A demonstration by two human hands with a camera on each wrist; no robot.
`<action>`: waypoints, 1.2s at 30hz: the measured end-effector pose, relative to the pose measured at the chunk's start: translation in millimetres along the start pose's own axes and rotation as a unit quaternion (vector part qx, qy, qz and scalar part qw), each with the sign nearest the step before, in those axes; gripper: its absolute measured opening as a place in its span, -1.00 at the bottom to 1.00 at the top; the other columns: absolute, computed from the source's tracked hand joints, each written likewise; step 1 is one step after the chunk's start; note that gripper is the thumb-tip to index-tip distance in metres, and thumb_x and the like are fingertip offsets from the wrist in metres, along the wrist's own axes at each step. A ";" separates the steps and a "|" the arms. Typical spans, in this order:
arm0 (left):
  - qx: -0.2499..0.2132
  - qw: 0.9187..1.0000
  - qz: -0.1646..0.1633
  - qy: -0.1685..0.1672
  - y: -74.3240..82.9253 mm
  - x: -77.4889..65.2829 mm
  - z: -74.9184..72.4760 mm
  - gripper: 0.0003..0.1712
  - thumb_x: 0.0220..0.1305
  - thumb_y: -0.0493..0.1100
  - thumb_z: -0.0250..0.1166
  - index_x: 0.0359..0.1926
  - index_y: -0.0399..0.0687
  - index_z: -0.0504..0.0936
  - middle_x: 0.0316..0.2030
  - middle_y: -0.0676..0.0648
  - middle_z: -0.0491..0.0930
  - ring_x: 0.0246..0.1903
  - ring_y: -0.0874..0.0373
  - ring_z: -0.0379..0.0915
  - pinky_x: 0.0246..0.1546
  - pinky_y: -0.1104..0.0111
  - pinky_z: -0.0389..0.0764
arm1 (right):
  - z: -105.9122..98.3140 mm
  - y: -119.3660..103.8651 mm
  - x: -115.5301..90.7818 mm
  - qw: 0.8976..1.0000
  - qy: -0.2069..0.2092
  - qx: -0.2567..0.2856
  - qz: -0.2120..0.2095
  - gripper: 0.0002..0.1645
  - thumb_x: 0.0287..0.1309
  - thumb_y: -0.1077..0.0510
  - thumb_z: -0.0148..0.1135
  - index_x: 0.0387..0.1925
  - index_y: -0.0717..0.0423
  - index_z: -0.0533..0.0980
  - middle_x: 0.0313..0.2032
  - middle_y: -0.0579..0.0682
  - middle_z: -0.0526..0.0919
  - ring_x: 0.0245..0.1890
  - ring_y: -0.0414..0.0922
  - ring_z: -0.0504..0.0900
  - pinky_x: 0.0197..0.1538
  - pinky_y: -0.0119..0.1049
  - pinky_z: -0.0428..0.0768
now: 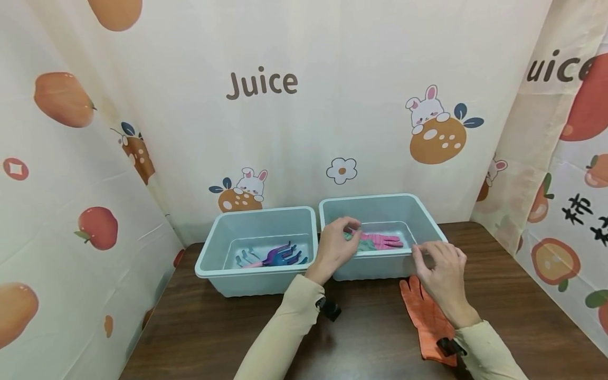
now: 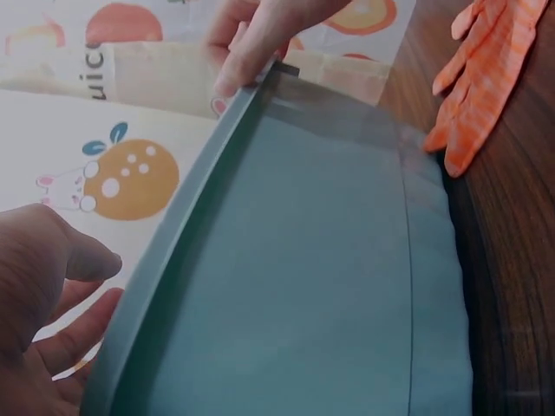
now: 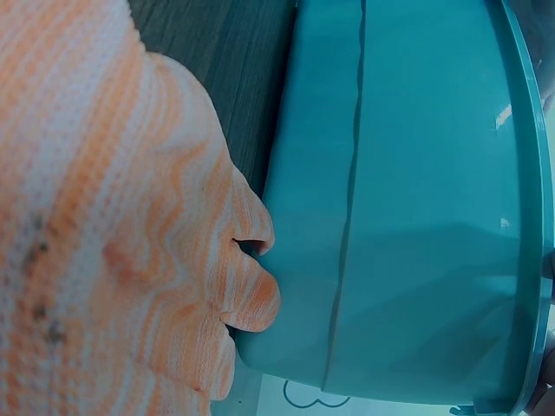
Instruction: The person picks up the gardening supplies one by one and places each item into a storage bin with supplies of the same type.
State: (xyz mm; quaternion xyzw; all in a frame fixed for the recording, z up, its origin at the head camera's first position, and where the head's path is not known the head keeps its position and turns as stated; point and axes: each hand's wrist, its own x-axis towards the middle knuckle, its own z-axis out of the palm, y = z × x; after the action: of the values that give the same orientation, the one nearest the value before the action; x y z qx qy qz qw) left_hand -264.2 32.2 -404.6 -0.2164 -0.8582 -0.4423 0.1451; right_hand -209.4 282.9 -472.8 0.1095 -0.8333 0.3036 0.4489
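In the head view my left hand (image 1: 338, 244) is over the front left of the right light blue tub (image 1: 380, 254). Its thumb and fingers are bent and apart, holding nothing, as the left wrist view of that hand (image 2: 52, 295) also shows. My right hand (image 1: 442, 272) is at the tub's front right corner, thumb tip right at the rim and fingers loosely bent. Inside this tub lie a pink glove (image 1: 386, 241) and a green glove (image 1: 367, 245), partly hidden by the left hand. An orange glove (image 1: 425, 319) lies on the table below the right hand, partly under the wrist.
A second light blue tub (image 1: 256, 274) stands close on the left, holding a purple and blue glove (image 1: 280, 257) among other glove fingers. Both tubs rest on a dark wooden table (image 1: 361, 327). A printed curtain (image 1: 304, 132) hangs behind and along both sides.
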 end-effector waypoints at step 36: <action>-0.032 0.984 0.172 -0.040 21.3 -52.2 24.4 -0.87 0.41 -0.25 0.38 -0.08 -0.10 0.79 -0.21 0.04 0.79 -0.24 0.37 0.67 -0.20 0.65 0.63 | 0.7 -0.4 -0.2 1.000 0.009 -0.007 -0.008 -0.90 0.18 0.29 0.46 -0.38 0.21 0.65 -0.34 0.19 0.67 -0.14 0.23 0.54 0.13 0.34 0.23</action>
State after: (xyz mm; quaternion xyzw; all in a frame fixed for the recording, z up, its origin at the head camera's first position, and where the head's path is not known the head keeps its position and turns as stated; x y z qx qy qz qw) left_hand -209.8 50.5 -426.7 -0.3831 -0.7983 -0.4293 0.1781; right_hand -209.6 282.1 -473.0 0.1103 -0.8306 0.2946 0.4595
